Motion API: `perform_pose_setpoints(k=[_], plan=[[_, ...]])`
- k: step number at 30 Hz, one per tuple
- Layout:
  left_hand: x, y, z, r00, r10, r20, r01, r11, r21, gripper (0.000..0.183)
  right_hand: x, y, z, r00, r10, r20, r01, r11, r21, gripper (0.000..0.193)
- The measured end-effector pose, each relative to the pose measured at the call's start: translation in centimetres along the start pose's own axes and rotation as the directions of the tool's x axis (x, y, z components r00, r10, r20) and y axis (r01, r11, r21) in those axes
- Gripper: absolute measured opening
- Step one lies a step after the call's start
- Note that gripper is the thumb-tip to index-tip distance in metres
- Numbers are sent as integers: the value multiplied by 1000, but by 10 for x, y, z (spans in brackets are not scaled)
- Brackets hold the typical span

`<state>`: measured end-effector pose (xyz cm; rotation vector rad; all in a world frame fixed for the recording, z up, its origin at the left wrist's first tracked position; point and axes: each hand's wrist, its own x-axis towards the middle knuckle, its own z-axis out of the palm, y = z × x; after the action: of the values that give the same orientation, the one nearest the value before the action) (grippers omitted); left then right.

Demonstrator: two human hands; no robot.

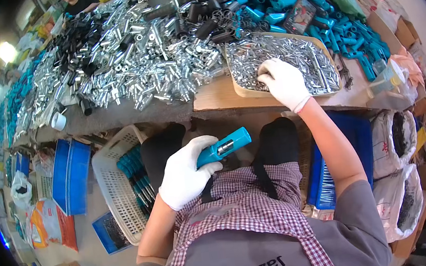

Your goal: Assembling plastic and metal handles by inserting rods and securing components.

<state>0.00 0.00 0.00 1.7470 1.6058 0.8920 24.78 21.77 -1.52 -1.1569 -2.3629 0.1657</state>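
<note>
Above my lap, my left hand (184, 176), in a white glove, is closed around a teal plastic tube-shaped handle (233, 142). The handle tilts up to the right, and a slot in its side shows a shiny metal and black part inside. My right hand (288, 82), also gloved, reaches over a shallow tan tray (246, 92) on the bench. Its thumb and fingers are curled together at the small metal parts (287, 50) heaped there. Whatever the fingertips may hold is too small to make out.
Heaped across the bench are shiny metal sleeves (165, 70), black parts (84, 42) and teal handles (354, 40). A phone (300, 14) lies beyond the tray. Below stand a white basket (104, 170) and blue bins (70, 176). Another person (80, 1) is at the far left.
</note>
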Motion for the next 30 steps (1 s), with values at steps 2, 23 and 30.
perform_pose_setpoints(k=[2,23,30], plan=[[-1,0,2,998,50,-24,-49,998,28,49,-3,3,-3,997,-9,-74,16,996,88,19],[-1,4,-15,942,334,20,-307,839,450,73,-37,-122,-13,948,-176,267,-19,802,597,16],[-3,-1,-13,938,341,58,-320,794,516,83,-50,-131,6,918,-350,188,241,867,436,18]])
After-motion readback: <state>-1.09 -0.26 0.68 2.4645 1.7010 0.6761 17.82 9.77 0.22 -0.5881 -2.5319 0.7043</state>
